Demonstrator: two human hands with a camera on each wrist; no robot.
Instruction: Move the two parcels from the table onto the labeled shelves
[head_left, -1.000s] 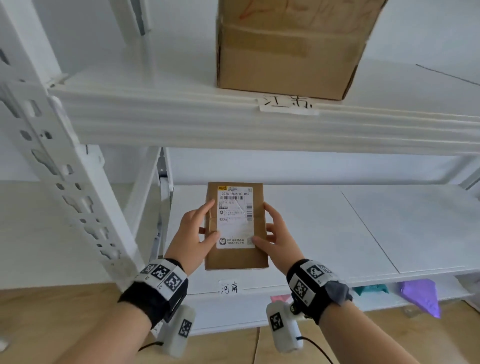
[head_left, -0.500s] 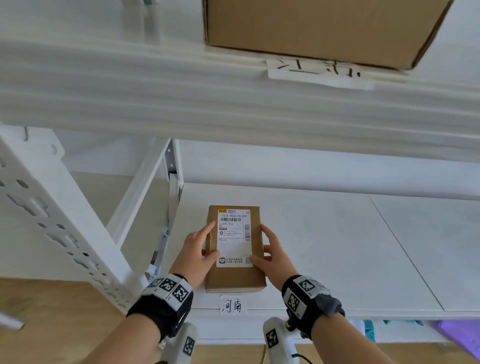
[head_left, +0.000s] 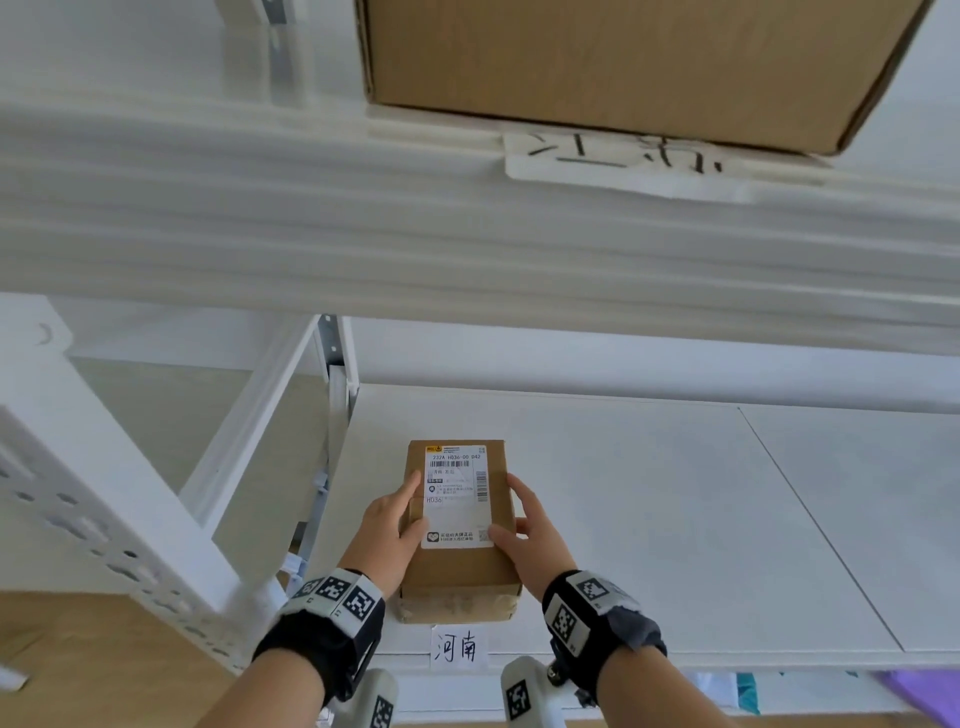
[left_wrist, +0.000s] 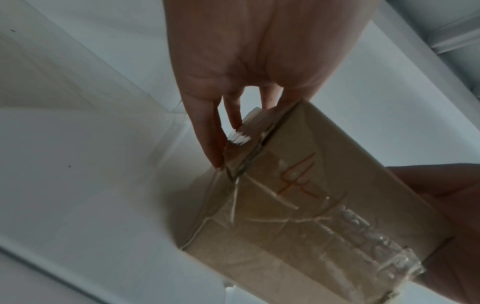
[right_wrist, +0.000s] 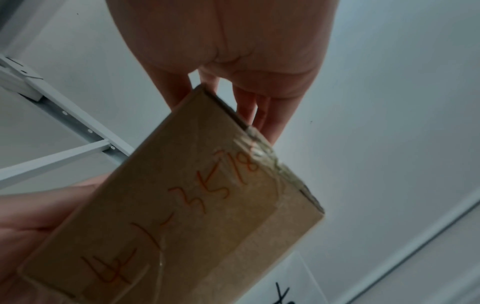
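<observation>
A small brown parcel (head_left: 460, 566) with a white shipping label lies over the front of the lower white shelf (head_left: 649, 519), just behind a handwritten paper tag (head_left: 459, 647). My left hand (head_left: 392, 525) grips its left side, thumb on top. My right hand (head_left: 530, 530) grips its right side, thumb on the label. The wrist views show the parcel's taped end (left_wrist: 298, 216) with orange writing (right_wrist: 197, 201) and the fingers (left_wrist: 207, 131) running down its sides. Whether its underside touches the shelf I cannot tell. A large brown parcel (head_left: 623, 62) stands on the upper shelf (head_left: 311, 218) above another tag (head_left: 623, 161).
A perforated white upright (head_left: 104, 509) and diagonal brace (head_left: 249, 415) frame the rack's left side. The lower shelf extends bare to the right, with a seam (head_left: 815, 519) between panels. Purple and teal items (head_left: 924, 696) lie below it. Wooden floor (head_left: 78, 665) shows at lower left.
Both hands have carried the small parcel forward and down into the lower shelf bay. My view has moved closer under the upper shelf.
</observation>
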